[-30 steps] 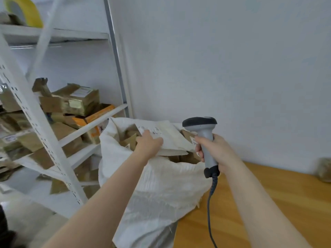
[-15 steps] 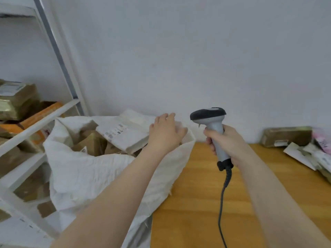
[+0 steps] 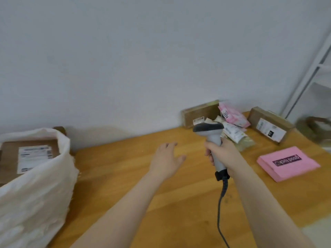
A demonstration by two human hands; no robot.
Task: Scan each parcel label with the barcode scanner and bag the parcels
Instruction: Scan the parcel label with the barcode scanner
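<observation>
My right hand (image 3: 223,155) grips the handle of a grey barcode scanner (image 3: 210,135), held upright over the wooden table (image 3: 125,176), its cable trailing toward me. My left hand (image 3: 167,159) hovers empty above the table with fingers spread, left of the scanner. The white woven bag (image 3: 35,190) stands at the table's left end, a brown labelled box (image 3: 30,156) showing in its mouth. Behind the scanner lies a heap of parcels: a brown box (image 3: 200,114) against the wall, a pink-patterned pouch (image 3: 232,114) and white pouches (image 3: 234,133).
A second brown box with a white label (image 3: 270,125) sits at the back right. A flat pink parcel (image 3: 288,162) lies near the table's right edge. A white shelf frame (image 3: 311,72) rises at the far right, with a blurred object (image 3: 317,127) beside it.
My left hand let go of the white parcel in the bag and moved right, over the table. The view swung right, away from the left shelf, bringing the parcel heap into sight.
</observation>
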